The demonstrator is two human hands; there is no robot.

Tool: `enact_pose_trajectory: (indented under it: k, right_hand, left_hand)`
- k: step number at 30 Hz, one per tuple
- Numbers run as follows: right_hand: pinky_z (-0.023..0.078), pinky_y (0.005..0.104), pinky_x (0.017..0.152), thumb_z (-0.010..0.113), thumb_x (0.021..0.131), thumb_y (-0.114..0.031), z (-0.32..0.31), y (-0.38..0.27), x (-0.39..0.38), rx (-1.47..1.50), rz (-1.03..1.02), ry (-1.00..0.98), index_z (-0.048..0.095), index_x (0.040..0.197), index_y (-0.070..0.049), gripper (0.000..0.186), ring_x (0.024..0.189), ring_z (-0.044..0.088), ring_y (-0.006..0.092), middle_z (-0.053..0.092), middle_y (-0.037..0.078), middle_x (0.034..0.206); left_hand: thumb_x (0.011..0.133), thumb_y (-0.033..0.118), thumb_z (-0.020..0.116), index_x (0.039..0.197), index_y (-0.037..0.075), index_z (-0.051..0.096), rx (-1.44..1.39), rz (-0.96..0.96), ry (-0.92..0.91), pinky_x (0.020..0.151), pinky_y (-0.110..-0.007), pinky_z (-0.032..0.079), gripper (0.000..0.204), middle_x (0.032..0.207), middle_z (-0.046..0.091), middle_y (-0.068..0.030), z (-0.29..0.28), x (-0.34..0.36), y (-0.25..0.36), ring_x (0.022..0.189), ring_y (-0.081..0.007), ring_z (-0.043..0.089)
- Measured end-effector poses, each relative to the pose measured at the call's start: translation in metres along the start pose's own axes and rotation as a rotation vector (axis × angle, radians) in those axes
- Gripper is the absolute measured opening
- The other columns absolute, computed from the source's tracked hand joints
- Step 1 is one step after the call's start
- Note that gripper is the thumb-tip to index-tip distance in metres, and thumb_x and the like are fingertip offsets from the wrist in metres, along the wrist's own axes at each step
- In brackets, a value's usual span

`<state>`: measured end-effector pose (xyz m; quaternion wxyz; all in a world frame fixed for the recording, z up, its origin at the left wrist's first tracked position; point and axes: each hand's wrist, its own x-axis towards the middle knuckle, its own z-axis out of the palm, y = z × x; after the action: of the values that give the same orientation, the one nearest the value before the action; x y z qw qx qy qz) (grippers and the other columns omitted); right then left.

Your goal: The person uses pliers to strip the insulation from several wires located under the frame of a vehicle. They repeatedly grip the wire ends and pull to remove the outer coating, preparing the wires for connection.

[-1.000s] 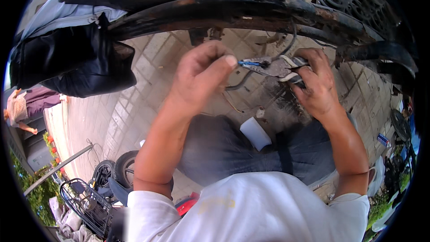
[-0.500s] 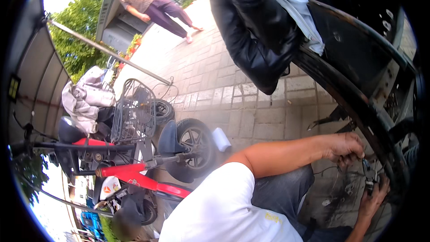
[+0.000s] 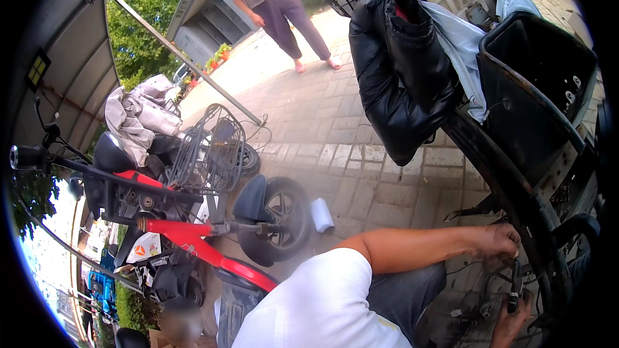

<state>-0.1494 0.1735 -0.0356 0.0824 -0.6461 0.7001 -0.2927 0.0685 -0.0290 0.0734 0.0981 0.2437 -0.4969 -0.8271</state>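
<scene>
At the lower right, beside a dark metal frame (image 3: 500,164), my left hand (image 3: 498,241) has its fingers curled in at the tip of the pliers (image 3: 516,283); what it pinches is too small to make out. My right hand (image 3: 512,319) is just below, gripping those pliers by the handles. Thin dark wiring (image 3: 472,264) runs near both hands. Over the frame hang a black padded cover (image 3: 400,77) and white cloth (image 3: 471,90), next to a black open box (image 3: 535,71).
A red scooter (image 3: 180,232) with a wheel (image 3: 284,212) stands at left, near a wire basket (image 3: 203,154) and grey cloth (image 3: 129,116). A white block (image 3: 322,214) lies on the paving (image 3: 348,180). A person (image 3: 271,6) is upright beyond. A blurred head (image 3: 180,322) shows lower left.
My view has swung left, bringing the scooter, canopy and person into fuller view; my hands now sit low at the right, still around the pliers. The person's legs have changed stance.
</scene>
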Motion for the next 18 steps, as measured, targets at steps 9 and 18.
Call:
enact_pose_trajectory:
  k: [9,18]
  right_hand:
    - [0.039,0.0468,0.064,0.07,0.079,-0.004,-0.011,-0.044,0.016,0.004,0.283,-0.028,0.052,0.078,0.006,0.02,0.074,0.05,0.0369,0.05,0.019,0.087]
    - [0.05,0.04,0.074,0.069,0.08,-0.035,-0.05,-0.085,0.03,0.038,0.265,-0.118,0.067,0.107,-0.006,0.039,0.089,0.064,0.0325,0.066,0.019,0.101]
  left_hand:
    - [0.079,0.015,0.061,0.069,0.006,0.054,-0.02,0.016,-0.027,0.041,-0.026,0.03,0.015,0.056,0.045,0.001,-0.003,0.005,-0.006,0.046,-0.0095,0.042]
    - [0.074,0.023,0.072,0.075,-0.002,0.056,0.714,0.403,0.03,0.057,-0.036,0.039,0.03,0.062,0.053,-0.0126,-0.006,-0.001,-0.007,0.06,-0.0221,0.052]
